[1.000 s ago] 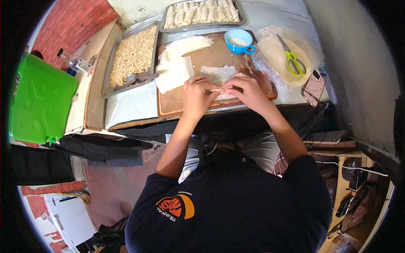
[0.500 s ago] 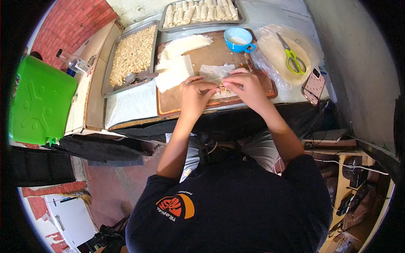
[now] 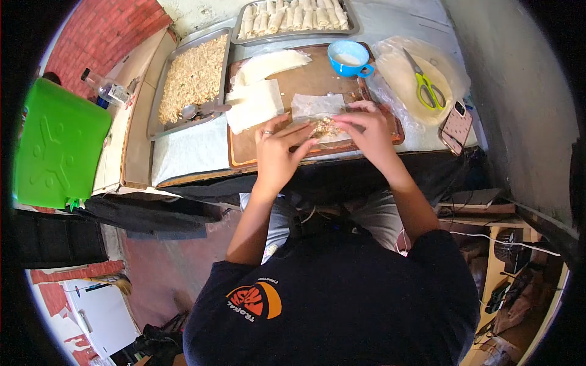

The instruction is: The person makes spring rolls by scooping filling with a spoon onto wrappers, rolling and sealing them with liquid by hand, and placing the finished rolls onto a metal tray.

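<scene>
A thin spring roll wrapper (image 3: 317, 105) lies on the brown board in front of me, with a small mound of chopped filling (image 3: 325, 127) on its near part. At the mound's left end is my left hand (image 3: 279, 145), its thumb and fingers apart and the tips at the filling. From the other side my right hand (image 3: 368, 128) reaches in, fingers spread and touching the filling's right end. Left of the hands lie stacked square wrappers (image 3: 255, 105), with more folded wrappers (image 3: 273, 64) behind them.
A tray of chopped filling (image 3: 194, 76) with a spoon (image 3: 190, 111) stands at left. Finished rolls fill another tray (image 3: 297, 38) at the back. A blue cup (image 3: 350, 59) of white liquid sits on the board (image 3: 244, 146). Scissors (image 3: 425, 85) lie on round wrappers, near a phone (image 3: 456, 127).
Both hands have moved apart a little, and their fingers have spread. More of the filling and the wrapper shows between them.
</scene>
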Tool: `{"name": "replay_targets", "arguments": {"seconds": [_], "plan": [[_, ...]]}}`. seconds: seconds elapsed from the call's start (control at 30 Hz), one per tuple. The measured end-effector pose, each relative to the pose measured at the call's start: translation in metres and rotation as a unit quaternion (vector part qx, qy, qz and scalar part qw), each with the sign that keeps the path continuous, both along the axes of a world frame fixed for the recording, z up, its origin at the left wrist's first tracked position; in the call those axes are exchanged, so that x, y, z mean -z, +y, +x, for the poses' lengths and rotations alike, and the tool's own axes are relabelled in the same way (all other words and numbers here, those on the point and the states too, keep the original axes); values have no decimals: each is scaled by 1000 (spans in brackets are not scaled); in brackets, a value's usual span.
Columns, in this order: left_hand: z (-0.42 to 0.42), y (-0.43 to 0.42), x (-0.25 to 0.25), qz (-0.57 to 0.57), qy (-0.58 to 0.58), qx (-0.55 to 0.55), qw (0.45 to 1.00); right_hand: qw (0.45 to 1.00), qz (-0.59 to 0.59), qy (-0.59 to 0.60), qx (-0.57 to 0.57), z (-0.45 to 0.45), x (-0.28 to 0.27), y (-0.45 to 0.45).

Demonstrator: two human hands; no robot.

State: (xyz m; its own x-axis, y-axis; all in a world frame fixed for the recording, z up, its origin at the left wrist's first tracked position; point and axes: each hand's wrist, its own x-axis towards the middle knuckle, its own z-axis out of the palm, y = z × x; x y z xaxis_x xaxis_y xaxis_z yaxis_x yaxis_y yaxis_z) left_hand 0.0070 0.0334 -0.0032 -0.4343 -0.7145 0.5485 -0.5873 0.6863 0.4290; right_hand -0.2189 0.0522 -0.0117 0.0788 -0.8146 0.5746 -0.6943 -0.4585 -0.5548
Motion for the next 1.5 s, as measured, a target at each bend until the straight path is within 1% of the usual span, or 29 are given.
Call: {"name": "replay_targets", "arguments": {"seconds": [0.07,0.13,0.17,0.23,0.3,0.33,0.4,0.5,0.53,0.63,0.73,0.83,0.93,1.03,1.13,1.33,1.5], "plan": [[-2,9,-2,-8,-73,-7,997,998,-21,61,5,3,-1,11],[-2,16,1,-20,-89,-11,996,989,-50,141,20,7,-3,20],[-2,18,4,-26,-98,-13,995,990,-40,136,13,5,-3,21],[4,17,7,5,-91,-1,996,992,-20,124,-1,-1,0,23],[9,14,4,29,-78,21,996,991,-26,133,-9,-5,-4,24],[8,15,2,25,-78,18,996,990,-30,138,-13,-6,-6,23],[6,19,-3,17,-80,12,997,990,-42,132,16,-6,-9,24],[-1,24,-1,-1,-121,-15,993,989,-26,137,39,-3,-2,27],[0,24,5,-4,-158,-18,987,989,-16,143,45,-3,0,29],[3,24,11,1,-150,-18,988,988,-7,150,38,-3,1,34],[7,23,7,2,-173,-12,985,992,4,122,32,-6,5,34],[8,26,6,3,-145,-12,989,1000,-5,22,7,-10,6,29],[11,32,12,-4,-145,-31,989,996,-28,60,59,-7,2,31],[15,33,11,22,-157,-32,987,990,-25,127,63,-8,5,34],[18,30,6,10,-175,-23,984,984,-22,162,68,-11,1,35],[1,32,-4,2,-113,-9,994,996,-24,71,40,-9,-4,27],[-17,25,4,-5,-138,-6,990,993,-44,107,27,14,-4,25]]}}
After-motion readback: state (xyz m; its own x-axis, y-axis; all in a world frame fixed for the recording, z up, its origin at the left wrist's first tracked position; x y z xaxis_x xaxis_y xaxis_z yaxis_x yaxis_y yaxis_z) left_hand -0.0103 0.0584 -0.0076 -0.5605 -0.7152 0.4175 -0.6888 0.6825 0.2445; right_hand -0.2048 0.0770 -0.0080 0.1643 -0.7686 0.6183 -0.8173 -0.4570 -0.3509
